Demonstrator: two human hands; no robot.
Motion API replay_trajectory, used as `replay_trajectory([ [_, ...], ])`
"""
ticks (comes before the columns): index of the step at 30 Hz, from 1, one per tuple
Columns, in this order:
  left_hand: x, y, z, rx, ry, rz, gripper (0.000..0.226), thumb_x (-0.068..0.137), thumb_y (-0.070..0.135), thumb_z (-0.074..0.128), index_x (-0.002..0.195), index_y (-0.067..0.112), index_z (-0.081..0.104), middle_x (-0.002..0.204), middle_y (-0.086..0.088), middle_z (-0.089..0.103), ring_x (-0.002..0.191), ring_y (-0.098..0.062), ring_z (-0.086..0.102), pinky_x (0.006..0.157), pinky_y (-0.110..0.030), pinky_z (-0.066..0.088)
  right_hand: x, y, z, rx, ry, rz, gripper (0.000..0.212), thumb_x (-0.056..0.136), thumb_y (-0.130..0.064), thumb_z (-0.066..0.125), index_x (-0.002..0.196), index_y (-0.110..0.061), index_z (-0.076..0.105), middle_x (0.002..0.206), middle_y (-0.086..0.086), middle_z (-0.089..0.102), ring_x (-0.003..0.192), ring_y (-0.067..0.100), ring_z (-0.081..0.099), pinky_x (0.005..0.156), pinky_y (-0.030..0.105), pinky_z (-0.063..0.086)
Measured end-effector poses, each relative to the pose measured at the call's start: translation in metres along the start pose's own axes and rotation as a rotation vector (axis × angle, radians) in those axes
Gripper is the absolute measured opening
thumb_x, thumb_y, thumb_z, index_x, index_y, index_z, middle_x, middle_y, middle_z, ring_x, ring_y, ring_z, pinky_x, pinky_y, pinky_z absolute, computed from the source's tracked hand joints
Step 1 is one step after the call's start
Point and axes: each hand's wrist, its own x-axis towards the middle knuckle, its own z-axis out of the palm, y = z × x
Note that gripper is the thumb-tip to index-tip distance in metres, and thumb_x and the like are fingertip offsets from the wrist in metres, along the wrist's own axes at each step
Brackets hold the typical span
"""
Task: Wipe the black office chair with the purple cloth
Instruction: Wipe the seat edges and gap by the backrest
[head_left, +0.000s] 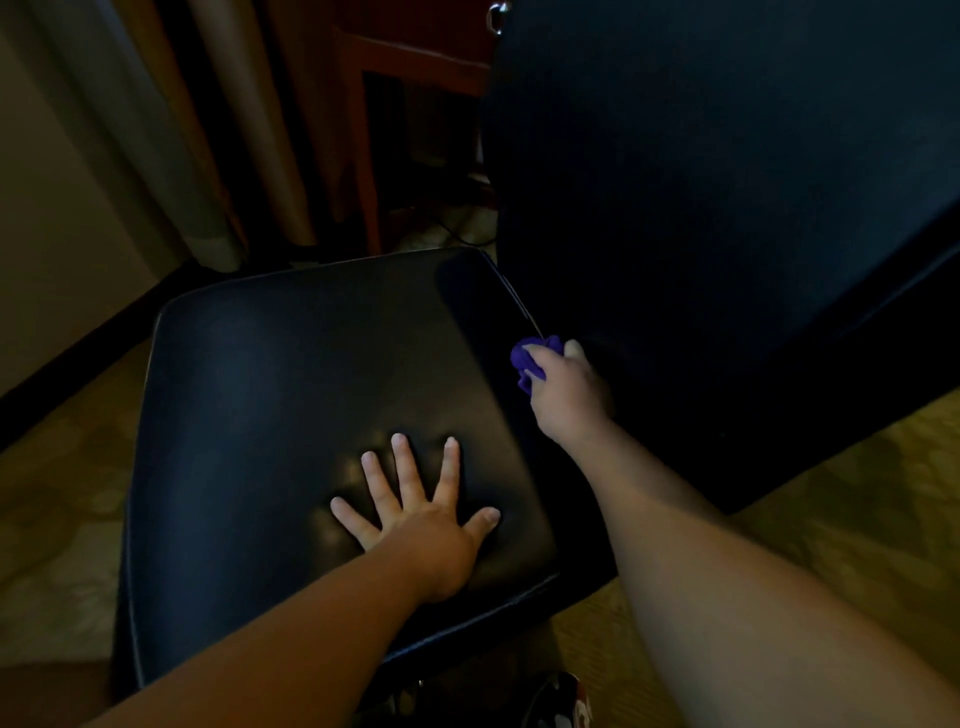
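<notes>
Purple cloth (523, 365) wadded in right hand (569, 397), maybe touching glossy chair (280, 384), left hand (415, 522) splayed

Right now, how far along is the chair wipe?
Done: nothing provable; the seat looks glossy, but no wipe marks show. In hand: the right hand holds the bunched purple cloth at the crease where seat meets backrest, while the left hand presses flat on the seat, fingers spread. Left: likely the broad backrest and anything below the seat, which the view barely shows.
</notes>
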Motion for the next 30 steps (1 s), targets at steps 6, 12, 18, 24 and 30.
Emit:
replay_trajectory([
  [6,0.002,0.001,0.005,-0.013,0.019,0.001,0.079,0.092,0.074,0.022,0.141,0.048,-0.035,0.138,-0.004,-0.058,0.132,-0.038,-0.047,0.102,-0.071,-0.02,0.038,-0.025,-0.002,-0.176,0.013,0.157,0.03,0.102,-0.03,0.05,0.127,-0.015,0.058,0.126,0.016,0.054,0.109,0.033,0.06,0.078,0.035,0.044],
  [12,0.007,-0.001,0.006,-0.02,0.029,0.004,0.079,0.093,0.073,0.021,0.14,0.048,-0.036,0.137,-0.004,-0.059,0.129,-0.038,-0.05,0.1,-0.071,-0.023,0.054,-0.035,-0.001,-0.01,0.03,0.289,0.026,0.099,-0.025,0.055,0.12,-0.013,0.065,0.117,0.01,0.066,0.099,0.028,0.064,0.077,0.032,0.051],
  [18,0.003,-0.001,0.003,-0.024,0.012,0.0,0.079,0.093,0.073,0.021,0.141,0.047,-0.036,0.134,-0.004,-0.059,0.13,-0.039,-0.049,0.101,-0.071,-0.021,0.041,-0.015,-0.007,0.322,-0.126,0.169,0.037,0.101,-0.024,0.058,0.138,-0.018,0.061,0.132,0.008,0.063,0.115,0.028,0.061,0.097,0.027,0.045],
  [24,0.003,-0.005,0.002,0.002,0.016,0.017,0.078,0.093,0.073,0.02,0.139,0.048,-0.037,0.135,-0.004,-0.059,0.129,-0.038,-0.05,0.101,-0.07,-0.022,0.042,-0.039,-0.005,0.026,-0.02,0.358,0.026,0.101,-0.03,0.051,0.118,-0.015,0.064,0.111,0.012,0.064,0.091,0.03,0.064,0.064,0.03,0.05],
  [30,0.002,-0.007,-0.001,0.009,-0.016,0.02,0.079,0.093,0.073,0.022,0.139,0.048,-0.037,0.136,-0.005,-0.059,0.128,-0.038,-0.05,0.101,-0.071,-0.021,0.041,-0.023,-0.015,0.175,-0.128,0.288,0.035,0.103,-0.03,0.051,0.13,-0.012,0.062,0.132,0.015,0.061,0.106,0.029,0.06,0.085,0.027,0.043],
])
